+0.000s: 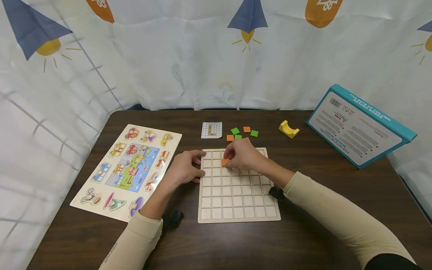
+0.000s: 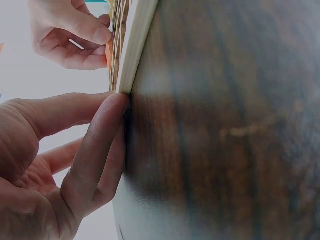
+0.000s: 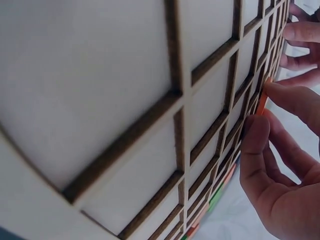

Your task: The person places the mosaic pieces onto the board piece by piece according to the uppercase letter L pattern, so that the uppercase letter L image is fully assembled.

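A pale wooden grid board (image 1: 233, 201) with rows of square recesses lies flat on the table. Near its upper edge the right hand (image 1: 243, 154) pinches an orange square tile (image 1: 224, 162) over a cell; in the right wrist view the tile (image 3: 263, 95) shows edge-on between thumb and finger. My left hand (image 1: 185, 167) touches the board's left edge with its fingertips, as the left wrist view shows at the wooden rim (image 2: 137, 47). Behind the board lie loose green tiles (image 1: 254, 133) and orange tiles (image 1: 247, 129), one partly hidden by the right hand.
A small printed grid card (image 1: 212, 130) lies behind the board. To the left is a picture puzzle board (image 1: 101, 195) of vehicles, under the left forearm's side. A yellow curved block (image 1: 288, 129) and a teal-edged box (image 1: 357, 127) stand at the right. A curtain hangs behind the table.
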The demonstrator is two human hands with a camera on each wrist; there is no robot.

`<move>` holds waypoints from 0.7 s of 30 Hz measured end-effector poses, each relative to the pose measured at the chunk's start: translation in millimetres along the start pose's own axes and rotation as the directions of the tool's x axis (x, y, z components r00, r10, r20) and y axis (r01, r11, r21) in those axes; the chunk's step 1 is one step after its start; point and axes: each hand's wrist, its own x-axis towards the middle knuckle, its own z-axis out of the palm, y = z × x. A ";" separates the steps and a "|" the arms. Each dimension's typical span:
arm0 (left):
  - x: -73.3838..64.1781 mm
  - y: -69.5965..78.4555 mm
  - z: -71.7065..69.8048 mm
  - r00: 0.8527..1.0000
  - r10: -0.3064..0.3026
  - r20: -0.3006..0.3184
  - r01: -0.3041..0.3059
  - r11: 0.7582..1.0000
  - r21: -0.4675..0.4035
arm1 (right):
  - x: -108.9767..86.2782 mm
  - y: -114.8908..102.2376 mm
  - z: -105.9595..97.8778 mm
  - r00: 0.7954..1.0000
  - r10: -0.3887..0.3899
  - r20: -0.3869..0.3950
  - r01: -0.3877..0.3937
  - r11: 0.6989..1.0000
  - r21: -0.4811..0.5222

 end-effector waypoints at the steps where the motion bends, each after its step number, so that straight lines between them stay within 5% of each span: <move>1: 0.0 0.0 -0.2 1.000 -0.001 0.001 0.001 1.000 -0.001 | 0.3 0.2 0.3 1.000 0.001 0.001 -0.001 1.000 0.001; 21: -0.7 1.6 -0.5 1.000 -0.016 0.001 0.016 1.000 0.006 | -1.8 -2.3 -0.9 1.000 0.006 0.015 -0.006 1.000 -0.031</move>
